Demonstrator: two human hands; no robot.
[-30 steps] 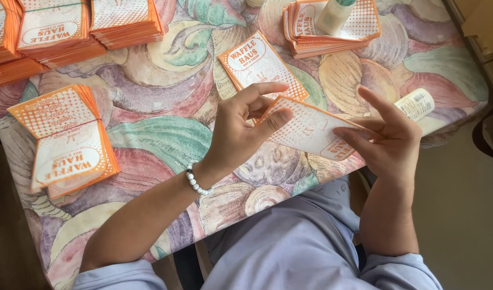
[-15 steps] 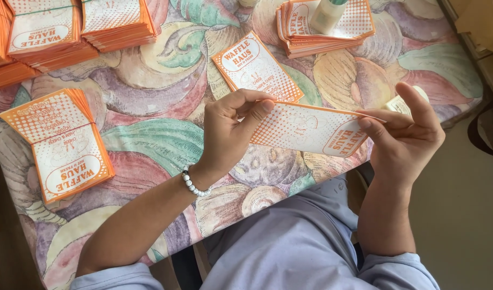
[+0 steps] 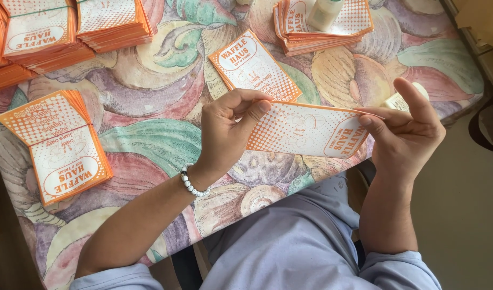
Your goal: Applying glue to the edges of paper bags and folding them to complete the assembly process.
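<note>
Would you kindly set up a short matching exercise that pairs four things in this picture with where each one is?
Things:
1. paper sleeve
2. white bottle
3. bead bracelet
4. single flat sleeve

Places:
A. on the left wrist
B. lying alone on the tablecloth, beyond the hands
C. held between the left hand and right hand
D. standing on a far stack of sleeves

Pairs: 1-C, 2-D, 3-A, 4-B

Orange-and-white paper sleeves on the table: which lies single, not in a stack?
The single orange-and-white paper sleeve just beyond the left hand. It lies flat and alone on the patterned tablecloth; the others sit in stacks.
</note>
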